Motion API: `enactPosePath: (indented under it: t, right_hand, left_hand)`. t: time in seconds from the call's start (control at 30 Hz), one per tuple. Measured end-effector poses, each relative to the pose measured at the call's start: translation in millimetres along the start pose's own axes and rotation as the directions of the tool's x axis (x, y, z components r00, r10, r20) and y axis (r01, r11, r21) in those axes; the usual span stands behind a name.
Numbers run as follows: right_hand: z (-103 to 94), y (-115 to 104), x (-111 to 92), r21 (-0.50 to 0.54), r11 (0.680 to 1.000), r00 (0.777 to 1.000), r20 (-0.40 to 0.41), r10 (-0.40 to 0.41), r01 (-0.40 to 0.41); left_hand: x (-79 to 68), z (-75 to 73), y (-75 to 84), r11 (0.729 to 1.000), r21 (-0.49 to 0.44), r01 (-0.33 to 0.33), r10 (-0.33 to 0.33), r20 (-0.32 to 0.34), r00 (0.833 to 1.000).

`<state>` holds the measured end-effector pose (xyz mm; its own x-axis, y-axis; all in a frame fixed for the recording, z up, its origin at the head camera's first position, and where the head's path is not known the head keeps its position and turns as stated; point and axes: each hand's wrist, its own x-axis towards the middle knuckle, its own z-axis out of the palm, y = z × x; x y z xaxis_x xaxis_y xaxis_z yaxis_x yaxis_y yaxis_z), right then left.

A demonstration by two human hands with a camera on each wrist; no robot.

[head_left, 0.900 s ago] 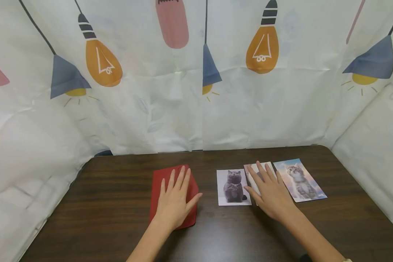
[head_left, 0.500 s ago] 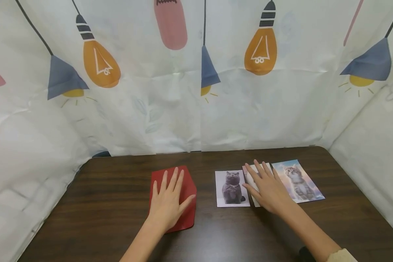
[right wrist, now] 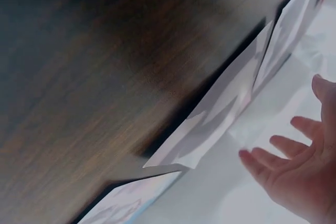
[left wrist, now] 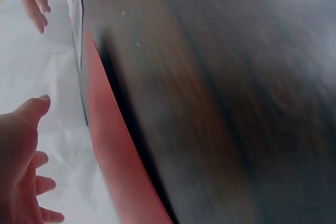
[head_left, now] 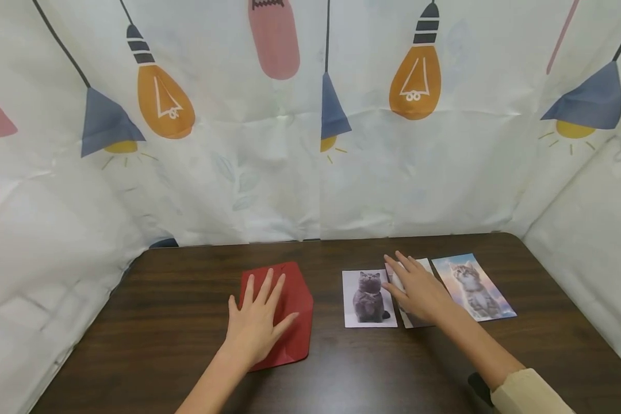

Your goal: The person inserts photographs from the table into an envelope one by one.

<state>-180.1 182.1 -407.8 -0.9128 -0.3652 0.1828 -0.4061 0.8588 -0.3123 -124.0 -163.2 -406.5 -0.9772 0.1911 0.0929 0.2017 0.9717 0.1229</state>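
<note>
My left hand (head_left: 252, 326) hovers over the left part of a red envelope (head_left: 298, 313), fingers spread and straight. In the left wrist view a gap shows between this hand and the red envelope (left wrist: 118, 150). Above the middle of three cat picture cards is my right hand (head_left: 418, 290), its fingers extended and holding nothing. That middle card (head_left: 413, 320) is partly hidden beneath it; in the right wrist view the hand (right wrist: 299, 166) stays apart from the card. A grey cat card (head_left: 370, 299) lies to its left, a striped kitten card (head_left: 476, 287) to its right.
The dark wooden table (head_left: 150, 322) carries everything. A white curtain (head_left: 227, 172) printed with lamps and bulbs hangs behind it and along the sides. A small black object (head_left: 479, 386) shows beside the right sleeve (head_left: 528, 394).
My left hand has drifted left and slightly down, uncovering more of the red envelope. My right hand has shifted a little left over the cards. The envelope and cards stay put.
</note>
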Motion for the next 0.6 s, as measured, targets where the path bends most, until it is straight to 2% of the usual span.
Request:
enactPosePath:
  t: [0.13, 0.33, 0.6]
  right_hand:
    - [1.2, 3.3, 5.5, 0.015, 1.0, 1.0, -0.003, 0.0, 0.0]
    - [6.7, 10.4, 14.6, -0.019, 0.999, 0.999, -0.037, -0.032, 0.032]
    - [9.0, 14.6, 26.1, 0.025, 1.0, 1.0, 0.001, 0.001, -0.001]
  left_hand:
    - [-1.7, -0.4, -3.5, 0.999, -0.016, 0.035, -0.035, 0.047, 0.998]
    - [-2.4, 0.2, -6.9, 0.995, -0.03, 0.1, -0.096, 0.11, 0.989]
    - [-0.8, 3.8, -3.3, 0.981, -0.043, 0.191, -0.184, 0.133, 0.974]
